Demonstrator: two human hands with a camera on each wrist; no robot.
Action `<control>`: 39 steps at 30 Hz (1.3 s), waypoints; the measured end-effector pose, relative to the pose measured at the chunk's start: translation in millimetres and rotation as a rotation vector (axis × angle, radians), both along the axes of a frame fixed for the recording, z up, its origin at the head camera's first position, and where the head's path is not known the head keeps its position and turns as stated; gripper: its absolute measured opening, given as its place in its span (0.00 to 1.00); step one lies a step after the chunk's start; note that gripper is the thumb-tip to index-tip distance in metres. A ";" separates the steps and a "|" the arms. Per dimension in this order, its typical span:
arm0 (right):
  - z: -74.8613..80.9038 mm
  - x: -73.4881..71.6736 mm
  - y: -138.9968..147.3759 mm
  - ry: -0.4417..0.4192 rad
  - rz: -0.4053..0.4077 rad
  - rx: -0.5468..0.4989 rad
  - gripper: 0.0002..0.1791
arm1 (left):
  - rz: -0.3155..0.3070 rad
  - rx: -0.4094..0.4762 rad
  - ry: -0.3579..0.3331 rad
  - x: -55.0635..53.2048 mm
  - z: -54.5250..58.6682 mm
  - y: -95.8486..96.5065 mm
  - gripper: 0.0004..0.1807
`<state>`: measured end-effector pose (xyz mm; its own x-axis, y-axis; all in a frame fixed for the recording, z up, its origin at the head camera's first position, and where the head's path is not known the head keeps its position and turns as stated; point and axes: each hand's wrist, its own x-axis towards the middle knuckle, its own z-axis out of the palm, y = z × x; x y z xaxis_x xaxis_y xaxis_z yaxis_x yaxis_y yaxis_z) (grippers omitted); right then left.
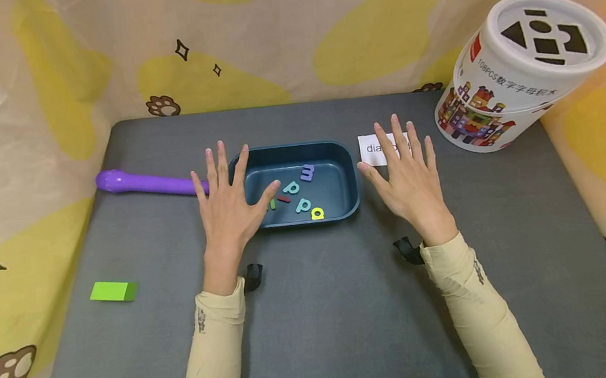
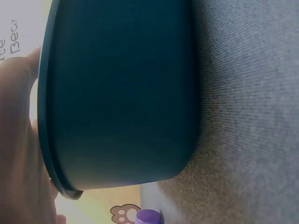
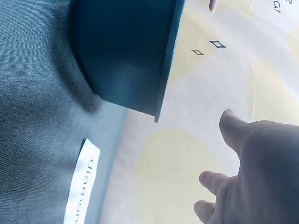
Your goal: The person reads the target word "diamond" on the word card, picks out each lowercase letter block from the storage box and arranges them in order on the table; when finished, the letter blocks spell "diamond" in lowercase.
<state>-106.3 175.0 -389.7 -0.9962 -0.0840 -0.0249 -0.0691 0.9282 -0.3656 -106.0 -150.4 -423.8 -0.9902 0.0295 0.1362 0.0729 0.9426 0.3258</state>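
Blue tray (image 1: 337, 188): our landmark, upright on the grey table (image 1: 318, 313).
Left hand (image 1: 228, 209): fingers spread above the tray's left end, gripping nothing; whether it touches the rim, we cannot tell.
Right hand (image 1: 409, 188): fingers spread, holding nothing, just right of the tray and apart from it.
Small pieces: the purple letter (image 1: 307, 173), two teal letters (image 1: 301, 205), yellow letter (image 1: 318, 217), red bar (image 1: 283, 198) and green piece (image 1: 273, 204) lie inside the tray; being so small, one could flick away under our fingertips.
Tipping risk: a left hand dropped hard on the tray's left end could tilt it and spill them.
Word card (image 1: 371, 150): just right of the tray, partly hidden by our right fingers; we could misread its word or nudge it away.
Purple stick (image 1: 160, 184): left of the tray, running behind our left hand; a careless sweep could roll it.
White tub (image 1: 517, 81): beyond the tray to the right, out of easy knocking range.
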 end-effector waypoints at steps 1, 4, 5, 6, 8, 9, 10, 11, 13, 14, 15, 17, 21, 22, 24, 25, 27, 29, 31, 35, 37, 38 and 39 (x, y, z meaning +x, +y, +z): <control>-0.3 0.3 -0.2 -0.004 0.003 -0.001 0.46 | 0.000 0.000 -0.001 0.3 0.0 0.0 0.52; -1.5 0.6 -0.9 -0.011 0.008 -0.007 0.46 | -0.002 0.003 -0.001 1.2 -0.1 0.0 0.52; -1.9 0.6 -1.5 -0.014 0.012 -0.010 0.46 | -0.002 0.005 -0.003 1.6 0.0 0.0 0.52; -2.3 0.4 -2.4 -0.013 0.016 -0.012 0.46 | -0.001 0.006 -0.005 1.8 0.0 -0.1 0.52; -2.8 -0.1 -4.7 -0.010 0.027 -0.017 0.46 | 0.002 0.009 -0.014 2.5 0.4 -0.5 0.52; -3.0 -0.3 -6.3 -0.007 0.034 -0.019 0.46 | 0.004 0.012 -0.020 2.6 0.4 -0.9 0.52; -3.3 -0.8 -8.1 -0.005 0.043 -0.020 0.46 | 0.006 0.015 -0.028 2.5 0.1 -1.3 0.52; -3.4 -1.1 -10.3 -0.003 0.055 -0.024 0.47 | 0.007 0.021 -0.035 2.5 -0.2 -1.6 0.52; -3.7 -1.5 -15.7 0.012 0.092 -0.035 0.47 | 0.009 0.045 -0.046 2.5 -1.5 -2.3 0.51; -4.1 -1.7 -18.9 0.026 0.118 -0.042 0.47 | 0.009 0.070 -0.050 2.4 -2.7 -2.5 0.50; -4.5 -2.1 -22.7 0.046 0.151 -0.053 0.45 | 0.007 0.104 -0.052 2.1 -3.9 -2.6 0.49; -4.6 -2.7 -31.5 0.081 0.236 -0.084 0.40 | 0.008 0.198 -0.045 1.9 -6.3 -2.3 0.46; -6.3 -4.5 -53.7 0.061 0.398 -0.140 0.26 | 0.019 0.454 0.000 0.3 -13.7 -1.1 0.37; -7.3 -5.3 -59.3 0.032 0.426 -0.146 0.23 | 0.025 0.515 0.018 -0.3 -15.8 -0.8 0.35; -10.8 -8.1 -70.5 -0.033 0.468 -0.144 0.21 | 0.042 0.625 0.060 -2.1 -20.3 -0.2 0.32; -13.1 -10.2 -75.4 -0.063 0.488 -0.144 0.20 | 0.053 0.668 0.079 -2.9 -22.3 0.2 0.30; -18.4 -14.7 -83.8 -0.116 0.519 -0.138 0.20 | 0.073 0.733 0.114 -4.2 -25.3 1.0 0.27; -22.9 -19.6 -90.0 -0.157 0.535 -0.139 0.19 | 0.090 0.782 0.128 -5.0 -27.3 1.9 0.26; -26.3 -24.4 -94.1 -0.180 0.538 -0.147 0.19 | 0.103 0.819 0.129 -5.5 -29.1 2.3 0.26; -30.6 -31.3 -97.9 -0.213 0.534 -0.174 0.16 | 0.120 0.883 0.113 -5.5 -31.2 1.4 0.27; -32.6 -33.6 -98.8 -0.234 0.530 -0.194 0.13 | 0.139 0.912 0.091 -5.1 -31.5 0.3 0.28; -33.3 -34.6 -99.2 -0.242 0.528 -0.199 0.12 | 0.153 0.923 0.077 -4.8 -31.2 -0.2 0.28; -34.1 -35.5 -99.7 -0.249 0.525 -0.205 0.10 | 0.167 0.934 0.061 -4.6 -31.0 -0.7 0.28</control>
<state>-141.8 75.3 -423.8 -0.7871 -0.5891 -0.1829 -0.3874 0.7029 -0.5966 -110.5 -151.1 -454.8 -0.9623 -0.2585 0.0847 0.0026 0.3026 0.9531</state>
